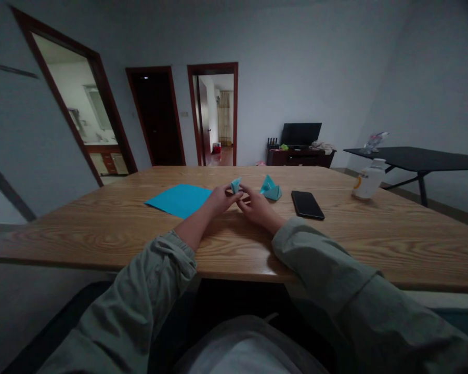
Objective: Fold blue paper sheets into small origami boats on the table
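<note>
Both of my hands meet over the middle of the table around a small piece of folded blue paper [235,185]. My left hand [220,199] pinches it from the left, thumb toward me. My right hand [256,205] closes in from the right, its fingertips at the paper's lower edge. The fingers hide the lower part of the fold. Left of my hands a flat blue sheet of paper [181,199] lies on the table. Just beyond my right hand stands a second folded blue paper piece [271,189] with a pointed peak.
A black phone [307,204] lies on the wooden table [234,254], right of my hands. Farther right stands a white bottle [369,179]. Behind it is a black table [417,157]. A television [301,134] sits on a dark cabinet by the far wall.
</note>
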`<state>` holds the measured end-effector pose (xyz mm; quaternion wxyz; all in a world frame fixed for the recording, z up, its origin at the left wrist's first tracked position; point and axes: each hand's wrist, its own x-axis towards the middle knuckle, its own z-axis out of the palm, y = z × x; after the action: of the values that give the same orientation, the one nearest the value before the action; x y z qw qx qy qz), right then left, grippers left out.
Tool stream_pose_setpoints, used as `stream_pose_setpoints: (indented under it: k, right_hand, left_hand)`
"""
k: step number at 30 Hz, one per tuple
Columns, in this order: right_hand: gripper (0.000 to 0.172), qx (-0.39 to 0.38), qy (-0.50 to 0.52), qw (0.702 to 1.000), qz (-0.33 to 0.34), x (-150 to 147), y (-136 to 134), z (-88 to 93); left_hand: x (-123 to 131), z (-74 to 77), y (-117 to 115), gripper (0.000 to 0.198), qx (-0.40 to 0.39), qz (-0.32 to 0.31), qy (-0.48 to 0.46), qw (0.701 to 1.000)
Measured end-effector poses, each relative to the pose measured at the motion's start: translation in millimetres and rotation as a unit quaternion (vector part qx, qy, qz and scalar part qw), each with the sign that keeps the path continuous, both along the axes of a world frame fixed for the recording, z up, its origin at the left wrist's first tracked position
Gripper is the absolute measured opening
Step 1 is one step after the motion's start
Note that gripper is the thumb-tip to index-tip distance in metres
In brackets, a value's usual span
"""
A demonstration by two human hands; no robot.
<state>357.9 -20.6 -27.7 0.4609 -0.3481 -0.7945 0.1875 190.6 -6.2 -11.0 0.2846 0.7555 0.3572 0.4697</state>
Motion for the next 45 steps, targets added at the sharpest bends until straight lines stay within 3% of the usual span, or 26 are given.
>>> stream_pose_setpoints:
  k: [6,11,16,23,26,30,35,41,45]
  right_hand:
    - [0.054,0.004,0.016,1.0,-0.004,2.1,-6.0,4.2]
    - [0.062,-0.036,0.025,0.999,0.026,6.8,-7.1,4.6]
    - [0.062,-0.03,0.016,0.999,-0.006,5.2,-4.9,3.8]
    - [0.055,0.021,-0.05,0.988,-0.148,3.5,3.3,1.0]
    - [0.054,0.014,-0.056,0.985,-0.163,6.9,6.0,0.0]
    - [0.052,-0.011,0.001,0.994,-0.109,11.0,8.9,-0.9]
    - [0.047,-0.036,0.053,0.997,-0.048,16.4,11.3,0.3]
    - [0.043,-0.029,0.043,0.997,-0.06,18.2,9.8,3.3]
    - [0.041,0.009,0.004,0.998,-0.069,18.9,9.9,2.9]
  left_hand:
    - [-3.5,0.6,-1.0,0.053,-0.046,-0.053,-0.05,0.996]
    - [-5.0,0.4,0.1,0.061,-0.083,-0.056,-0.085,0.991]
    - [-4.4,-2.2,2.8,0.056,-0.07,-0.057,-0.06,0.994]
    - [-3.4,-2.5,-0.8,0.038,0.055,0.118,0.069,0.989]
    - [-4.3,-2.1,-0.4,0.037,0.055,0.138,0.073,0.986]
    - [-3.3,-1.5,1.8,0.037,-0.052,0.09,-0.024,0.994]
    - [-7.9,2.8,-0.9,0.053,-0.193,-0.024,-0.087,0.977]
    - [-18.6,10.1,-6.1,0.056,-0.292,-0.135,-0.142,0.936]
    - [-18.3,11.4,-7.0,0.048,-0.323,-0.121,-0.173,0.922]
